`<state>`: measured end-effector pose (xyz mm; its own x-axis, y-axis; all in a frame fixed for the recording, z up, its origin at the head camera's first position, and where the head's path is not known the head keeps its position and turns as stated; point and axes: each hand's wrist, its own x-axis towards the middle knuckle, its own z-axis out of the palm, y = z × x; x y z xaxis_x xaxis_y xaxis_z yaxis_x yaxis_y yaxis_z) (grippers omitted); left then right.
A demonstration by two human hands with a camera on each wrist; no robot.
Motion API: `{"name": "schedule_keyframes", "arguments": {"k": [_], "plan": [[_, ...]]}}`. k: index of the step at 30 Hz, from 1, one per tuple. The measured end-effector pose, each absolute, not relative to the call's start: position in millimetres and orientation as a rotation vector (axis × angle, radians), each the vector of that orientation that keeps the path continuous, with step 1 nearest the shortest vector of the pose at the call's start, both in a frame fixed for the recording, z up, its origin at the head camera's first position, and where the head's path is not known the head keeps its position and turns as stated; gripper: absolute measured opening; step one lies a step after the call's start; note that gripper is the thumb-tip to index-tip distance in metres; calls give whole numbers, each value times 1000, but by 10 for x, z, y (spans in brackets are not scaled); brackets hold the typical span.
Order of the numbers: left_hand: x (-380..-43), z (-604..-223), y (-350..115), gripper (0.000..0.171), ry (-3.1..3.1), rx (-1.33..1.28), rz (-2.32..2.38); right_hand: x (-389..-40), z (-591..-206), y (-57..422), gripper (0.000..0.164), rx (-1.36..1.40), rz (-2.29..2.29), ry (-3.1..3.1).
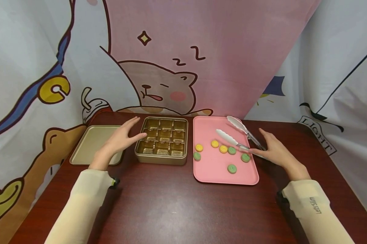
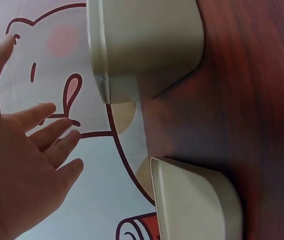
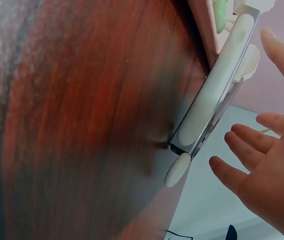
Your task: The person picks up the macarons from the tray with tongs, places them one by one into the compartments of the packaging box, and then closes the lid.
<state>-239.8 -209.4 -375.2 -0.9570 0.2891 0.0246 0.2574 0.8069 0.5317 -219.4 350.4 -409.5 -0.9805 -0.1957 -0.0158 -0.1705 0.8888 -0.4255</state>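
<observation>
My left hand (image 1: 119, 139) hovers with fingers extended at the left side of a gold tin box (image 1: 160, 160), whose insert has several square compartments. In the left wrist view, that hand (image 2: 29, 155) holds nothing. My right hand (image 1: 276, 152) is spread over the handle end of the metal tongs (image 1: 253, 139). A gap shows between the fingers and the tongs (image 3: 217, 90) in the right wrist view. The white tong tips lie apart over a pink tray (image 1: 214, 174), which bears yellow button-shaped pieces (image 1: 223, 149) and green ones (image 1: 232, 168).
A shallow gold lid (image 1: 90, 144) lies left of the tin, partly behind my left forearm. Everything stands on a dark wooden table (image 1: 171, 206). A printed cartoon curtain (image 1: 226, 67) closes off the back and sides.
</observation>
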Motion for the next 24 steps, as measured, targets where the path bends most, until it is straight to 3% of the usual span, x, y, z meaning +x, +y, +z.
{"name": "schedule_keyframes", "arguments": {"k": [24], "plan": [[-2275,-3947,-2280,96,2638,593,1111,-2215,-4122,3428,97,-320,-666,2965]]}}
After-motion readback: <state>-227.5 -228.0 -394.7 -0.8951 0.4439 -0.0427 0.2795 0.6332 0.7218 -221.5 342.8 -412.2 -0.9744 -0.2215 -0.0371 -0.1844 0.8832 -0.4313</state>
